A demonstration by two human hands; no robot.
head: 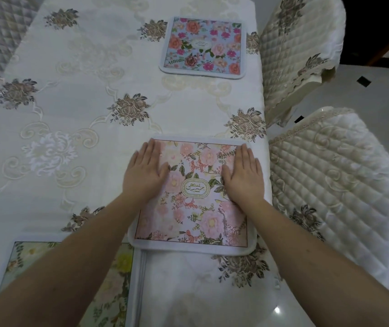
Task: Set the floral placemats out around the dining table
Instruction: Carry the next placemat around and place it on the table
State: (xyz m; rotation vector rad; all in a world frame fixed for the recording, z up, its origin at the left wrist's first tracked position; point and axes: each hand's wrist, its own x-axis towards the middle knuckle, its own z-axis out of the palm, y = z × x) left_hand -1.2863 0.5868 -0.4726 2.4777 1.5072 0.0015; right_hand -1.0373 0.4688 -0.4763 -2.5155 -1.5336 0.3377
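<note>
The table point(75, 95) fills most of the frame, covered by a cream cloth point(94, 55) embroidered with brown rose clusters and pale scrollwork. Two quilted chairs stand along its right edge: the near chair point(335, 185) at right centre, the far chair point(299, 50) at upper right. A glossy pale floor point(377, 95) shows at the right, between and behind them.

Three floral placemats lie flat on the cloth. The pink mat point(196, 208) sits just right of centre, close to the table's right edge, in front of the near chair; an oval label marks its middle. The blue mat point(204, 47), with red and orange blooms, lies at top centre-right, in front of the far chair and well apart from the pink one. The green mat point(115, 279), with yellow flowers, is at lower left, partly hidden by the left forearm; its right edge lies just beside the pink mat's lower left corner.

Both hands rest flat on the pink mat with fingers straight and together. The left hand point(145, 172) presses its upper left part, the right hand point(244, 173) its upper right part, either side of the label.
</note>
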